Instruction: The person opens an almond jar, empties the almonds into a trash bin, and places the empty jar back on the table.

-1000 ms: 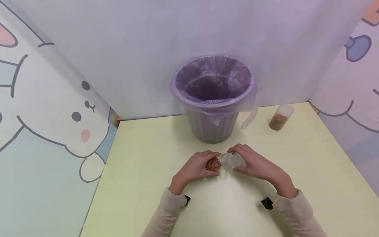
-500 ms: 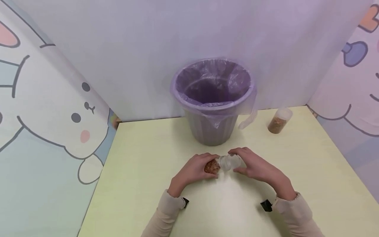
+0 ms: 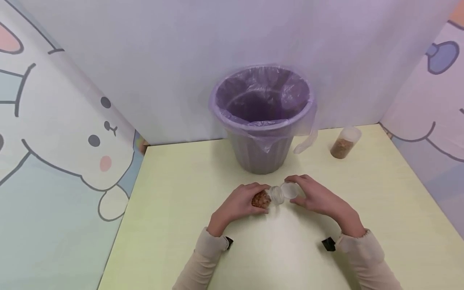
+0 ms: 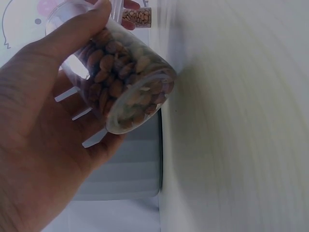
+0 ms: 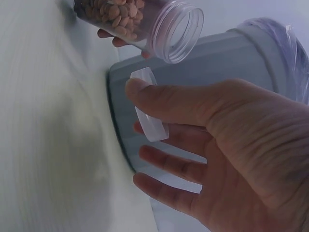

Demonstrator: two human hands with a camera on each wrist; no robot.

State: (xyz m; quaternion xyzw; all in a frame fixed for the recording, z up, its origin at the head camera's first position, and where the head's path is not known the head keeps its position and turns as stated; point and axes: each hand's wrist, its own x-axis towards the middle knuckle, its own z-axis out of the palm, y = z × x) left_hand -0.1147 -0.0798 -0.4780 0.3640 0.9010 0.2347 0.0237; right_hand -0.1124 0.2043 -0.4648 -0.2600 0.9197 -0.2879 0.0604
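Observation:
A clear screw-top jar (image 4: 120,72) part full of almonds lies tilted on its side in my left hand (image 3: 235,204), whose thumb and fingers wrap around its body. Its threaded mouth (image 5: 178,31) is uncovered and faces my right hand (image 3: 318,196). Between thumb and fingertips my right hand pinches a translucent white lid (image 5: 150,106), held a short way from the jar's mouth. In the head view the lid shows as a pale disc beside the jar's neck.
A grey bin (image 3: 261,155) with a purple liner bag (image 3: 270,125) stands behind my hands. At the back right is a second clear jar (image 3: 345,142) with brown contents. Walls with cartoon prints flank the pale yellow table (image 3: 174,177).
The lid has come off the jar's mouth and moved to the right with my right hand. My left hand keeps its hold on the jar almost in place.

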